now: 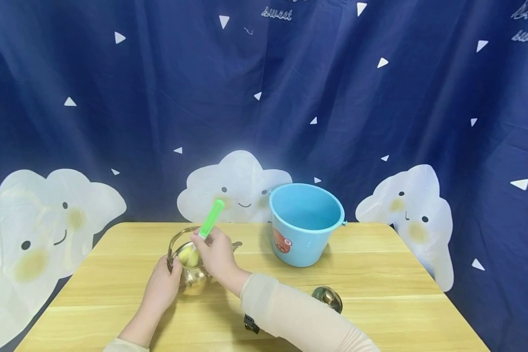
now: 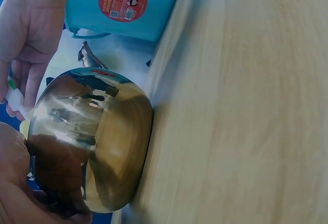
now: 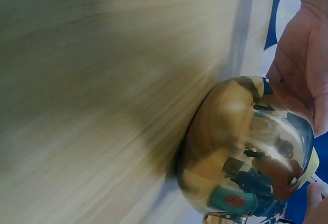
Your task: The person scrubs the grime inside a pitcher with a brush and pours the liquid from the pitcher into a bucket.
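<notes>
A shiny gold kettle (image 1: pixel 194 281) with a hoop handle and a short spout stands on the table, its top uncovered. My left hand (image 1: pixel 162 282) grips its left side near the rim. In the left wrist view the kettle body (image 2: pixel 97 142) fills the middle, with part of the left hand at the lower left. Between its fingers and thumb, my right hand (image 1: pixel 220 256) pinches a sponge brush (image 1: pixel 213 218) with a green handle. The brush's yellow sponge head (image 1: pixel 189 256) sits in the kettle's opening; its lower part is hidden.
A light blue bucket (image 1: pixel 305 244) with a red sticker stands to the right, towards the back of the wooden table (image 1: pixel 378 264). A round metal lid (image 1: pixel 328 298) with a knob lies beyond the right forearm. Behind the table hangs a dark blue curtain (image 1: pixel 281 107).
</notes>
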`<action>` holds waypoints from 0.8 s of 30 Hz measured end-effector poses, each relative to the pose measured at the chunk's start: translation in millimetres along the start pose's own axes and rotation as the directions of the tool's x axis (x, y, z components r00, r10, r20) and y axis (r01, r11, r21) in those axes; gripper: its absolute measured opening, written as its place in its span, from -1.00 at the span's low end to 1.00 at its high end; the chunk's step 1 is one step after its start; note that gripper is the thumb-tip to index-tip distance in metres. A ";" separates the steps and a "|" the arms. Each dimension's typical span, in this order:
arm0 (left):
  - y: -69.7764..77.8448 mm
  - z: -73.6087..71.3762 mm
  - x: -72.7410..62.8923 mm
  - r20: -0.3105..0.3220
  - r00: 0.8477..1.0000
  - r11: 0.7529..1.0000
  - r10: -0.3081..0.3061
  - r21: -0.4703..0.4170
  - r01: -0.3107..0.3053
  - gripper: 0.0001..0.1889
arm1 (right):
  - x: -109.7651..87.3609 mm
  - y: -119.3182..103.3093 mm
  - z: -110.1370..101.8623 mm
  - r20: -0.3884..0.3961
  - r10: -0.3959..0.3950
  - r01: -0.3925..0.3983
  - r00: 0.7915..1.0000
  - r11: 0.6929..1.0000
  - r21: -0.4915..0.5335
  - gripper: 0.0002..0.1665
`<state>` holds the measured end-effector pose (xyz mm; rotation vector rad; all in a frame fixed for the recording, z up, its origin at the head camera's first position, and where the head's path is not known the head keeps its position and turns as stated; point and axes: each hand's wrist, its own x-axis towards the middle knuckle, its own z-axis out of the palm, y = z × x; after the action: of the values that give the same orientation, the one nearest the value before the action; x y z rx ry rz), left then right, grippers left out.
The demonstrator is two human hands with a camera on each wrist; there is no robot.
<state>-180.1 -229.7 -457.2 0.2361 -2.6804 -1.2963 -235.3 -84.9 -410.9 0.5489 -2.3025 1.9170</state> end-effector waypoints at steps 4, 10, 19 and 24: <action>-0.2 0.2 -0.4 0.000 1.000 1.000 0.006 0.006 -0.006 -0.29 | -1.0 0.5 1.0 0.006 0.003 -0.003 1.000 1.000 0.022 -0.95; 0.1 -0.6 0.0 0.004 1.000 1.000 0.008 0.004 -0.008 -0.30 | -1.9 3.3 1.8 0.008 -0.061 0.061 0.998 0.998 0.004 -0.93; 0.0 -0.3 0.5 -0.001 1.000 1.000 0.011 -0.012 -0.011 -0.31 | -4.5 4.4 -0.4 0.053 -0.219 0.224 0.974 0.966 -0.126 -0.86; -0.1 -0.1 0.7 -0.005 1.000 1.000 0.013 -0.009 -0.013 -0.31 | -5.6 3.0 -2.2 0.074 -0.228 0.237 0.971 0.961 -0.142 -0.82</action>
<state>-180.7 -230.0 -457.2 0.2202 -2.6663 -1.3023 -231.4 -81.1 -415.0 0.8246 -2.2730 1.6269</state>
